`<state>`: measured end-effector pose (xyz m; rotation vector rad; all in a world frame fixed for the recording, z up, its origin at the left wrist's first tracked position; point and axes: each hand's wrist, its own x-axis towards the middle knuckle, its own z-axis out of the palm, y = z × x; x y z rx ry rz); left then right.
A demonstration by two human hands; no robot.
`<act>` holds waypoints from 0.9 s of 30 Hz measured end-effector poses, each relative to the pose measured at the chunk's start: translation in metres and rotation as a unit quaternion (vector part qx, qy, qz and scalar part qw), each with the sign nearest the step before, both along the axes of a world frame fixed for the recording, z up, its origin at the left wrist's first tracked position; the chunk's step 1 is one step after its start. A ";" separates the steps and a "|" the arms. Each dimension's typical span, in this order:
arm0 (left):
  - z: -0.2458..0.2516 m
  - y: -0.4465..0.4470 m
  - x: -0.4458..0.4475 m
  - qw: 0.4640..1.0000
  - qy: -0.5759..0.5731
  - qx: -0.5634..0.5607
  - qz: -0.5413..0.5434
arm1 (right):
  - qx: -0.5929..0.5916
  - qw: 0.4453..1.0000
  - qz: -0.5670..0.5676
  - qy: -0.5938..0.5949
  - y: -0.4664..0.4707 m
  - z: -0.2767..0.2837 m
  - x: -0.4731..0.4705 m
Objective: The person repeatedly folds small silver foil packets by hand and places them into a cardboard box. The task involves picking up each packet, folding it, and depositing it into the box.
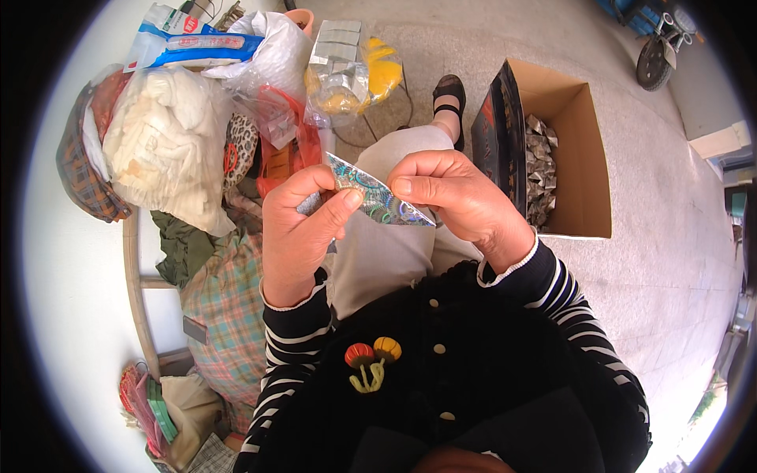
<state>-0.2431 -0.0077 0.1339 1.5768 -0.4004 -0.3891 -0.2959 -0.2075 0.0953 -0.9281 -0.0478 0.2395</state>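
Between my two hands is a folded sheet of shiny, holographic foil paper (378, 198) with a swirled pattern, its outline tapering to a point at the right. My left hand (310, 219) pinches its left part between thumb and forefinger. On its upper right edge, my right hand (446, 198) grips the paper with thumb and fingertips. Some greyish silver material (309, 204) shows behind my left thumb, partly hidden. Right of my knees stands an open cardboard box (571, 171), with several folded silver foil pieces (539, 171) inside.
Ahead, a clear plastic bag (337, 65) contains silver stacks. A red plastic bag (278, 154) and a bulky bag of white cloth (168, 145) crowd the left. A phone-like dark object (195, 330) lies on plaid cloth (227, 301). A wheeled vehicle (656, 59) stands far right.
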 end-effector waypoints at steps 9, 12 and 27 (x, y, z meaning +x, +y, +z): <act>0.000 0.000 -0.003 1.000 0.018 0.014 0.005 | 0.033 0.999 0.019 -0.012 -0.001 -0.006 0.001; 0.001 0.000 -0.003 1.000 0.020 0.013 -0.005 | 0.042 0.998 0.037 0.005 -0.001 -0.009 0.001; 0.000 -0.001 -0.003 0.998 0.054 0.020 -0.026 | -0.060 0.989 -0.091 -0.096 0.006 0.001 -0.003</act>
